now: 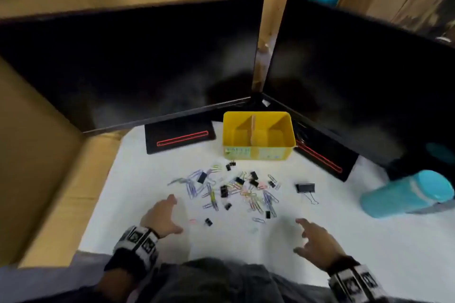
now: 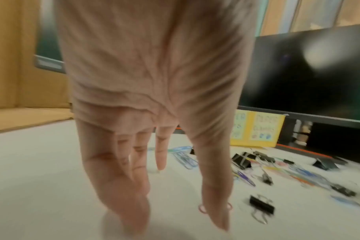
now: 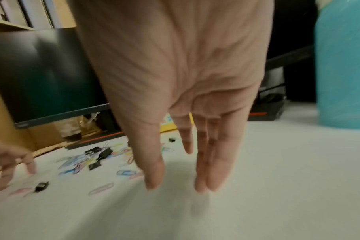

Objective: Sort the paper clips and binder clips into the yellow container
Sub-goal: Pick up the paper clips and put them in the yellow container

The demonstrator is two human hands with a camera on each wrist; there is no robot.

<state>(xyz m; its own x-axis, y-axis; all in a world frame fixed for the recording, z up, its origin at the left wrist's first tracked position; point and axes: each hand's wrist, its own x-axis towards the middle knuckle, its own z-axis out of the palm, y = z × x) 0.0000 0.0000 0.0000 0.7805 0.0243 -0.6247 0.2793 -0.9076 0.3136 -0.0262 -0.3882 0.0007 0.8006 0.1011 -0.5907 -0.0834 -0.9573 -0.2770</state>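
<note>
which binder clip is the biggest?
The large binder clip lying alone at the right edge of the scatter, nearest the blue bottle. It is clearly wider than the small black clips mixed in with the paper clips, and its wire handles point toward the person.

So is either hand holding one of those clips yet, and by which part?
No, nothing is held. The left hand and right hand both hover open over the white table, fingers straight and empty. The clips lie loose.

Head view looks steeply down on the white tabletop. Both wrist views look low along outstretched fingers, sharing the scattered coloured wire paper clips.
</note>
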